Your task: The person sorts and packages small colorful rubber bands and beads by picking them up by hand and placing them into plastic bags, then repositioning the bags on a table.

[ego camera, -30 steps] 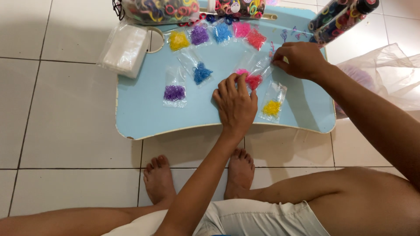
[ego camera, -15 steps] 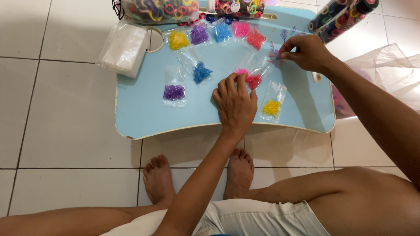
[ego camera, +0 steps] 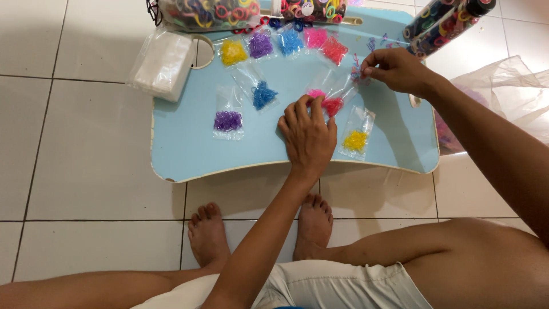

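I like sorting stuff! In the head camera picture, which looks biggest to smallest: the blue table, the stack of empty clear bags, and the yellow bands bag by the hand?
1. Blue table
2. Stack of empty clear bags
3. Yellow bands bag

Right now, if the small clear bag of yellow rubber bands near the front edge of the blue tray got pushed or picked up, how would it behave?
The bag of yellow bands is thin clear plastic, so it would probably be floppy and crinkle. It looks light, with only a small clump at one end, so it would likely hang bottom-heavy. Lying flat on the smooth blue tray, it should slide, not roll.
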